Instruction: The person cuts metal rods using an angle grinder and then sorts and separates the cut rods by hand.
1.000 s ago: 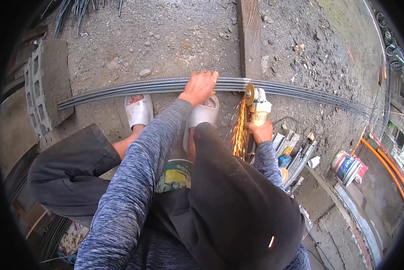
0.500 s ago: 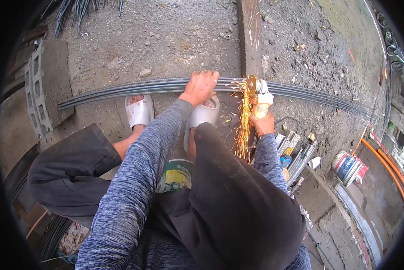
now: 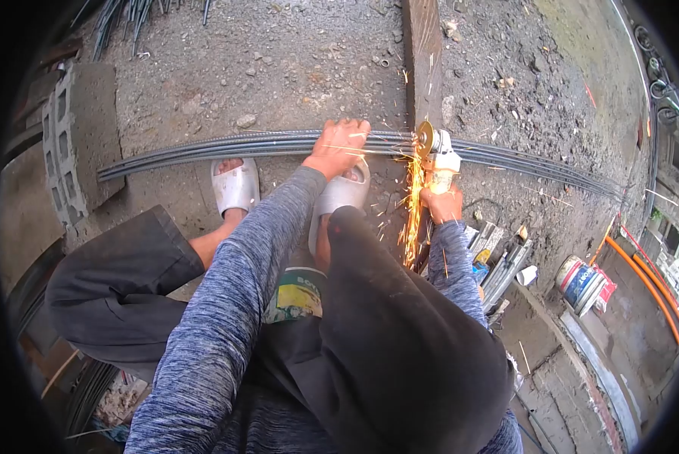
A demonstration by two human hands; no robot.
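Observation:
A bundle of several long steel rebars (image 3: 271, 142) lies across the ground in front of my feet. My left hand (image 3: 341, 145) is wrapped over the bundle, just left of the cut. In my right hand (image 3: 443, 204) is an angle grinder (image 3: 440, 163), held by its body. Its cutting disc (image 3: 425, 138) meets the rebars, and orange sparks (image 3: 414, 212) stream down toward my right leg. A wooden beam (image 3: 424, 72) runs away from me at the cutting spot. How deep the disc has cut is hidden.
My sandalled feet (image 3: 235, 185) are close behind the rebars. A concrete hollow block (image 3: 82, 144) stands by their left end. Metal profiles (image 3: 506, 268) lie right of my knee, and a paint bucket (image 3: 581, 284) sits farther right. Beneath me is a green bucket (image 3: 298, 293).
The grinder stays at nearly the same spot on the rebars. The spark stream has narrowed a little, with more stray sparks scattered around. My left hand has hardly moved.

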